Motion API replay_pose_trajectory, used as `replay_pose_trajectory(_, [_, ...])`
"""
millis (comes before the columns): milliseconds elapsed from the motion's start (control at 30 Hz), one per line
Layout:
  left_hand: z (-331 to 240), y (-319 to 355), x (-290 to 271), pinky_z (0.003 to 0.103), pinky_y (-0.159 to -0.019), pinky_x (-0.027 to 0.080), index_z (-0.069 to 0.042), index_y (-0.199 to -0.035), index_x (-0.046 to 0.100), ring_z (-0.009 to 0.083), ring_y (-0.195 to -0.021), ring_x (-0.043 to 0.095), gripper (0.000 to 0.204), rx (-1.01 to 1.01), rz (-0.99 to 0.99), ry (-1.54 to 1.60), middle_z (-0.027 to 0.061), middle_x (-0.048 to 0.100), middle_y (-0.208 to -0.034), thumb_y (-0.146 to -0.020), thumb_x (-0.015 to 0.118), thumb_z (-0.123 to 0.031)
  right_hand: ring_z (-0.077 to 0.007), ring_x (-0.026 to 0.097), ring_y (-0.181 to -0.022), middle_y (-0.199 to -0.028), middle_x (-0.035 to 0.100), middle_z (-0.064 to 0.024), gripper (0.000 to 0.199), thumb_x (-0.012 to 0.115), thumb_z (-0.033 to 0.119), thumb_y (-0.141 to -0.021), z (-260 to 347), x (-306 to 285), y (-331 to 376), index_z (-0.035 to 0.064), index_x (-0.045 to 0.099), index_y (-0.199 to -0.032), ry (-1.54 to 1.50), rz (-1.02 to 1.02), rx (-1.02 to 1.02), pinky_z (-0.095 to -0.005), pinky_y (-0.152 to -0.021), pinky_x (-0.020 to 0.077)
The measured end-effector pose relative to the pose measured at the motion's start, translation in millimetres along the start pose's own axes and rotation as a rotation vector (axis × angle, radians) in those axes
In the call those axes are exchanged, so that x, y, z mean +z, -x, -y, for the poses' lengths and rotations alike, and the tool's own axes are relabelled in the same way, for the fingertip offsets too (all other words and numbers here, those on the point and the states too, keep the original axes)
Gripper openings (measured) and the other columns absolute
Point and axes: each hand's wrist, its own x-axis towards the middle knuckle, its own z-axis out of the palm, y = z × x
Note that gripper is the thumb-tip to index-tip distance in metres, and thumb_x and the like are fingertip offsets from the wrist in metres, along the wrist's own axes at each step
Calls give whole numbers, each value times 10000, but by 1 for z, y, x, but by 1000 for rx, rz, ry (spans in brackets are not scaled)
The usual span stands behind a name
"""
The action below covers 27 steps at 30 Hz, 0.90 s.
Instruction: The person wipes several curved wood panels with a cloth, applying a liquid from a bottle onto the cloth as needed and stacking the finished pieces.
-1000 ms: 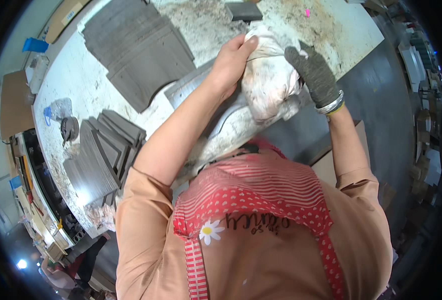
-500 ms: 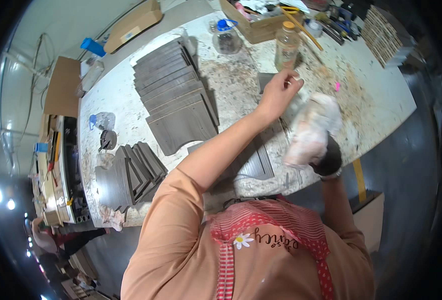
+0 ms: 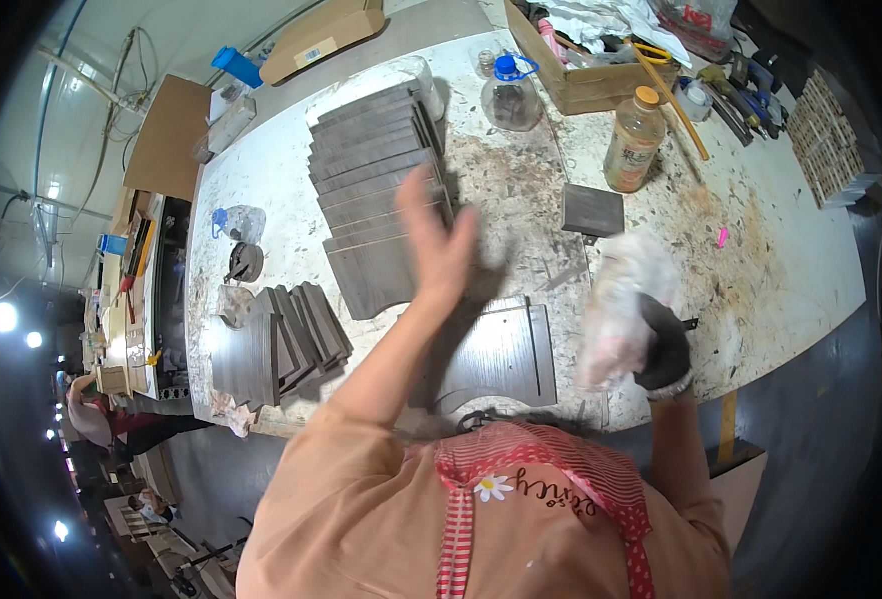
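Observation:
My left hand, bare and slightly blurred, is over the near end of a row of overlapping grey wooden panels. Its fingers are apart and nothing shows in them. A black glove covers my right hand, which grips a bunched whitish cloth above the table. A small dark tip sticks out beside the glove; I cannot tell what it is. Directly before me lies a stack of grey panels with a curved lower edge. Beyond the cloth rests a small dark grey block.
Smaller grey panels lean together at the left. Farther back stand a bottle with an orange cap, a blue-capped clear jug and a cardboard box of odds and ends. Hand tools lie at the back right.
My left hand has swung left from near the orange-capped bottle to above the panel row. The cloth stays in my right hand, now nearer my body. The view has shifted.

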Motion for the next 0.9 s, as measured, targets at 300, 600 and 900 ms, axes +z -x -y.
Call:
replay_pose_trajectory(300, [102,94,-118,417,-1124,210,58,-1442,148,383,-1365,247,936,-516,-117,-251,265,227,-1472,-754,738,-177,-146,605,-834,-901,652,-66,344,735,223,-790,-71,119,-154,-7,632,-1024,484,113,334,-293,-752,488])
replay_pose_trajectory(600, [142,25,-98,369,-1075,289,44,-1410,220,330,-1263,390,846,-531,-280,187,234,384,-1362,-739,718,-89,-289,621,-817,-864,648,-136,317,686,302,-810,-64,183,-206,38,617,-972,1420,10,-241,-365,-743,494])
replay_pose_trajectory(900, [157,3,-95,372,-1083,283,24,-1423,206,322,-1275,384,852,-466,-243,85,219,371,-1386,-754,721,-95,-284,633,-866,-939,667,-143,382,721,277,-788,-82,136,-237,20,590,-1038,1264,99,-278,-357,-764,492])
